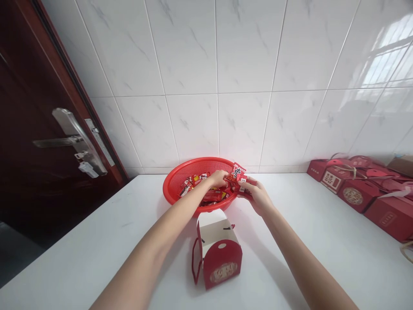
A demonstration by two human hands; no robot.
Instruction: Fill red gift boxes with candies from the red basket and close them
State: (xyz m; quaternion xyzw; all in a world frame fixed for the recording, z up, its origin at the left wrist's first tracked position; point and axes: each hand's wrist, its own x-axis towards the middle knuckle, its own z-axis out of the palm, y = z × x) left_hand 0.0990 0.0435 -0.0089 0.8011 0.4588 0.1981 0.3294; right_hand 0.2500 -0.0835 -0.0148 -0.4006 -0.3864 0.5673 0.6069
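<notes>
A red plastic basket (174, 172) holds several red-wrapped packets (213, 196). Over its right part, my left hand (219, 178) is closed, its fingertips against a red packet; what exactly it pinches is hard to make out. At the basket's right rim my right hand (256, 196) is wrapped round several red packets (240, 183), which touch or nearly touch my left fingers. Nearer to me stands a red gift box (222, 262) with its top open, a pale inside and a red cord handle on its left.
Several closed red gift boxes (358, 193) with ribbons stand at the right against the tiled wall (245, 125). They rest on the white table (129, 224). A dark red door (26, 86) with a metal handle and keys is at the left.
</notes>
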